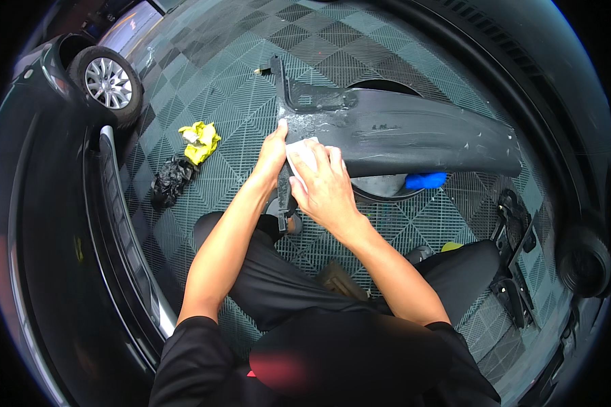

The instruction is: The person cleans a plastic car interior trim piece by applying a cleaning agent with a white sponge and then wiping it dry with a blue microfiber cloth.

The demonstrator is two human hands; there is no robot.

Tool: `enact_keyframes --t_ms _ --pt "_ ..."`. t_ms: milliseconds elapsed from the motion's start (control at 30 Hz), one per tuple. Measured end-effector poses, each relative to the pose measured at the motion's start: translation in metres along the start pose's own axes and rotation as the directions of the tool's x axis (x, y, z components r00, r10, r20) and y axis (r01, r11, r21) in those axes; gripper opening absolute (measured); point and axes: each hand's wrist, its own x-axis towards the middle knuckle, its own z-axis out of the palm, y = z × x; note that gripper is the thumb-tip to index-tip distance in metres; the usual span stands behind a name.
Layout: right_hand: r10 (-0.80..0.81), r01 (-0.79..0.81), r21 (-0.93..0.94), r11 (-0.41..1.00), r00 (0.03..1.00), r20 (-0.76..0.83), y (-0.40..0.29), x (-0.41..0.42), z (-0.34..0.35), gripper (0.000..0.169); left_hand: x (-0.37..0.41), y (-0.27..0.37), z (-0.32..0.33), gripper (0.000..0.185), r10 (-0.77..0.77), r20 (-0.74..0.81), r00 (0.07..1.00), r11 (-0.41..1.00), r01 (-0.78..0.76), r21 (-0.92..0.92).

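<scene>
A dark plastic wheel-arch liner [417,127] lies across a round black tub [384,196], scuffed and streaked with pale marks. My left hand [272,155] grips the liner's flanged left end, its thumb on the upper face. Under the fingers of my right hand [326,180] is a white cloth or pad [303,155], pressed against the liner close to that flange. Part of the white piece is hidden by the fingers. A bright blue cloth [426,180] hangs at the tub's rim, below the liner's lower edge.
Crumpled yellow cloth or paper [201,141] and a crumpled black plastic bag [172,178] lie on the grated tile floor [224,76]. A dark car [56,213] stands close on the left. Black plastic parts [514,254] lie to the right, beside a large dark curved panel [545,127].
</scene>
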Motion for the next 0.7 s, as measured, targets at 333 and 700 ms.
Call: enact_keyframes --t_ms 333,700 --pt "0.273 -0.304 -0.213 0.928 0.948 -0.163 0.086 0.024 0.001 0.041 0.029 -0.040 -0.025 0.062 -0.037 0.065 0.997 0.998 0.040 -0.052" --pt "0.104 -0.080 -0.212 0.974 0.989 0.101 0.028 0.015 0.015 0.043 0.043 -0.059 -0.037 0.071 -0.081 0.089 0.993 0.989 0.092 -0.120"
